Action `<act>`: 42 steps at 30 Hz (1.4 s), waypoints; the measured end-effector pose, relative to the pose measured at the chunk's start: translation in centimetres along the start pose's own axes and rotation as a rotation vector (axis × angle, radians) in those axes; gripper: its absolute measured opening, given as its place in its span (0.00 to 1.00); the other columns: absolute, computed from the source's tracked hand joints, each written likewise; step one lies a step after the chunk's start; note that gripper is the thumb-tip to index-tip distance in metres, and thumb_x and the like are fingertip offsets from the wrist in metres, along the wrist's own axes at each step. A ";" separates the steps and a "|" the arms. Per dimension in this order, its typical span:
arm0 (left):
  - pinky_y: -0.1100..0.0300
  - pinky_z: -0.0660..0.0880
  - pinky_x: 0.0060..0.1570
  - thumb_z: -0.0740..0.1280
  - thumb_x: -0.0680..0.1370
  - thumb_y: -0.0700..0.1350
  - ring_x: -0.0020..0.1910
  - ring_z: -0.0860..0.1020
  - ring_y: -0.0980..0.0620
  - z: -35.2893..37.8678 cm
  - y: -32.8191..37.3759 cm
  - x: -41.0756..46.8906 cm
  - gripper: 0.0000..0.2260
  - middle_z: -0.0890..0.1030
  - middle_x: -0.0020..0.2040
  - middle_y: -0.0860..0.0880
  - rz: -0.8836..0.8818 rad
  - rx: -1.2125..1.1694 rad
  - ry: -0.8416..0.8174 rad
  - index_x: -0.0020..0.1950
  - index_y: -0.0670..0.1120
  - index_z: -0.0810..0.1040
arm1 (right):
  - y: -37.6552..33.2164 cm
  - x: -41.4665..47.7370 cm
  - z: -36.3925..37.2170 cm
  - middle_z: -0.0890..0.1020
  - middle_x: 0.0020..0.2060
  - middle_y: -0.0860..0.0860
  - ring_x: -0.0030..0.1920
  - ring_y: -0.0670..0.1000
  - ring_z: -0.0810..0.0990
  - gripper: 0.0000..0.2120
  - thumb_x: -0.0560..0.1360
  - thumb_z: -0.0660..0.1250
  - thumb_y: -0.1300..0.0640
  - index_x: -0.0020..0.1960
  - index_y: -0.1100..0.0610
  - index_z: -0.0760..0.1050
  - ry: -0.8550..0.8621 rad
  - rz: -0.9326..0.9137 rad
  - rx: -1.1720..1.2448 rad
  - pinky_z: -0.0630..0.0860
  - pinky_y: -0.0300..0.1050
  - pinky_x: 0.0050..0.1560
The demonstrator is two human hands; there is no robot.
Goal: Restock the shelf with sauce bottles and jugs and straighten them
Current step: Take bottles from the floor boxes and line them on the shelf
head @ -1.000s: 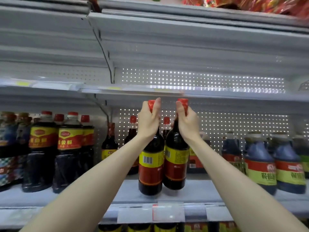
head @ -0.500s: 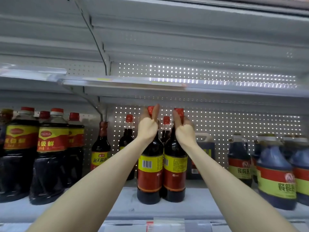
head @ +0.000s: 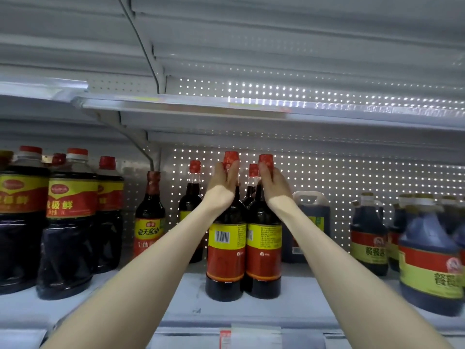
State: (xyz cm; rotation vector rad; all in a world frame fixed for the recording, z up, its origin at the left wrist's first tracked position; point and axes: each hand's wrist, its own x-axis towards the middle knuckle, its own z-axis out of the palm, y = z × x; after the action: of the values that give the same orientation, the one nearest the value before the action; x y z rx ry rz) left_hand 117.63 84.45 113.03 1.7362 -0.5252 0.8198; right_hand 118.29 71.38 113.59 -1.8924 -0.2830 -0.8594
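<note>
Shelf bears two barcode-labelled bottles, necks clamped by left hand and right hand fingers.

Necks of two dark glass red-capped sauce bottles: hidden behind left hand and right hand. Back-label print too small to read. Square dark white-handled jug, 3 o'clock of them: half hidden by forearm. Shelf-edge price tags, 6 o'clock: blurred, cropped.

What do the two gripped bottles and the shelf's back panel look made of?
Left bottle and right bottle: glossy walls with sharp highlights, glass or hard plastic, can't tell which. Back panel: probably painted sheet metal, matte pale grey, with regular punched holes.
</note>
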 end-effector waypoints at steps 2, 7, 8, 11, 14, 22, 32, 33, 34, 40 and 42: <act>0.63 0.65 0.47 0.53 0.84 0.49 0.54 0.72 0.53 -0.3 -0.8 -1.5 0.18 0.70 0.52 0.50 -0.042 0.029 -0.043 0.72 0.44 0.61 | 0.5 -1.2 -0.2 0.71 0.69 0.55 0.69 0.57 0.68 0.27 0.82 0.49 0.41 0.74 0.56 0.62 -0.042 0.007 0.013 0.64 0.45 0.61; 0.61 0.68 0.56 0.52 0.83 0.56 0.63 0.73 0.50 -1.2 -3.0 -5.3 0.24 0.73 0.59 0.52 -0.120 -0.030 -0.103 0.75 0.45 0.59 | 3.0 -4.4 -0.6 0.70 0.69 0.53 0.70 0.56 0.67 0.23 0.83 0.49 0.44 0.74 0.52 0.61 -0.091 0.039 0.095 0.61 0.41 0.58; 0.59 0.67 0.61 0.53 0.82 0.56 0.67 0.70 0.50 -1.4 -3.7 -6.1 0.24 0.71 0.64 0.51 -0.140 -0.071 -0.118 0.75 0.46 0.59 | 3.5 -5.0 -0.7 0.68 0.71 0.53 0.72 0.55 0.65 0.23 0.83 0.49 0.44 0.75 0.51 0.59 -0.101 0.061 0.104 0.60 0.42 0.60; 0.61 0.66 0.60 0.54 0.82 0.57 0.67 0.68 0.54 -1.8 -4.9 -8.5 0.25 0.68 0.69 0.51 -0.231 -0.156 -0.177 0.76 0.47 0.57 | 4.9 -7.1 -0.7 0.65 0.74 0.50 0.73 0.52 0.63 0.26 0.82 0.48 0.42 0.78 0.50 0.54 -0.124 0.100 0.143 0.61 0.46 0.69; 0.59 0.71 0.58 0.56 0.81 0.56 0.60 0.73 0.57 -2.0 -5.7 -9.9 0.22 0.73 0.65 0.51 -0.299 -0.217 -0.215 0.71 0.46 0.62 | 5.0 -8.9 -1.0 0.60 0.76 0.48 0.75 0.50 0.59 0.28 0.82 0.49 0.42 0.79 0.49 0.49 -0.141 0.082 0.153 0.58 0.49 0.73; 0.63 0.77 0.45 0.63 0.80 0.51 0.54 0.80 0.56 -2.4 -6.0 -10.6 0.13 0.80 0.57 0.51 -0.285 -0.287 -0.184 0.63 0.49 0.71 | 3.1 -12.9 -0.3 0.71 0.63 0.44 0.67 0.45 0.67 0.15 0.82 0.57 0.52 0.67 0.51 0.69 0.029 -0.105 0.156 0.65 0.39 0.66; 0.56 0.79 0.49 0.67 0.78 0.50 0.53 0.80 0.50 -3.2 -6.5 -10.3 0.12 0.81 0.55 0.46 -0.273 -0.235 -0.107 0.59 0.46 0.72 | 2.4 -13.9 4.6 0.71 0.64 0.42 0.65 0.43 0.69 0.19 0.83 0.51 0.45 0.72 0.46 0.64 -0.181 0.119 0.317 0.66 0.43 0.67; 0.55 0.79 0.52 0.67 0.78 0.51 0.54 0.80 0.50 -3.4 -6.8 -10.1 0.13 0.81 0.55 0.47 -0.271 -0.205 -0.096 0.59 0.47 0.73 | 2.4 -13.9 5.1 0.71 0.64 0.41 0.65 0.43 0.69 0.17 0.83 0.50 0.45 0.70 0.45 0.65 -0.199 0.139 0.321 0.65 0.42 0.66; 0.52 0.78 0.54 0.68 0.77 0.51 0.54 0.80 0.51 -3.7 -7.1 -10.0 0.14 0.81 0.55 0.47 -0.268 -0.181 -0.085 0.59 0.47 0.73 | 2.5 -13.8 5.5 0.72 0.65 0.41 0.66 0.43 0.69 0.19 0.83 0.50 0.44 0.71 0.46 0.65 -0.222 0.154 0.334 0.66 0.44 0.68; 0.50 0.78 0.56 0.71 0.75 0.51 0.53 0.80 0.52 -6.4 -8.4 -9.5 0.15 0.81 0.55 0.50 -0.273 -0.133 -0.005 0.59 0.52 0.73 | 3.1 -12.9 9.5 0.69 0.72 0.44 0.72 0.46 0.66 0.46 0.62 0.51 0.22 0.75 0.43 0.61 -0.305 0.264 0.408 0.62 0.55 0.73; 0.52 0.79 0.54 0.69 0.76 0.52 0.55 0.80 0.52 -7.6 -8.9 -9.4 0.17 0.81 0.57 0.50 -0.288 -0.143 -0.029 0.64 0.51 0.72 | 3.0 -12.6 10.7 0.67 0.73 0.45 0.73 0.46 0.64 0.50 0.60 0.51 0.18 0.76 0.44 0.61 -0.330 0.274 0.446 0.60 0.55 0.74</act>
State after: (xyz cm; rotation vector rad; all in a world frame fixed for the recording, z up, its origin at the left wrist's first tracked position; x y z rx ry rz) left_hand 115.62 93.96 101.58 1.6449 -0.3334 0.5408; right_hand 115.51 81.30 100.33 -1.5944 -0.3706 -0.2665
